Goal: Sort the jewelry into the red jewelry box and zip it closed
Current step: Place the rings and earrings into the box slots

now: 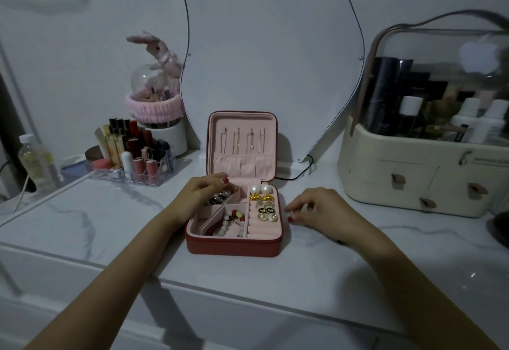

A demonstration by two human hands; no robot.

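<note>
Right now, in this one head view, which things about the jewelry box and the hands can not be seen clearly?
- Dark beaded piece in the back-left compartment: the left hand covers part of it; whether the fingers pinch it is unclear.
- Right hand: too small to tell if it holds anything.
- Zipper of the red jewelry box: its pull is not visible.
- Thin chains in the lid: dim and too fine.

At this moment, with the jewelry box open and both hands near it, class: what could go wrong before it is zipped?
1. The left hand is placing dark beads in the back-left compartment; beads left over a divider could jam the lid.
2. The pearl earrings stand tall and might be pressed when the red jewelry box closes.
3. The chains hanging in the lid could swing and tangle.
</note>
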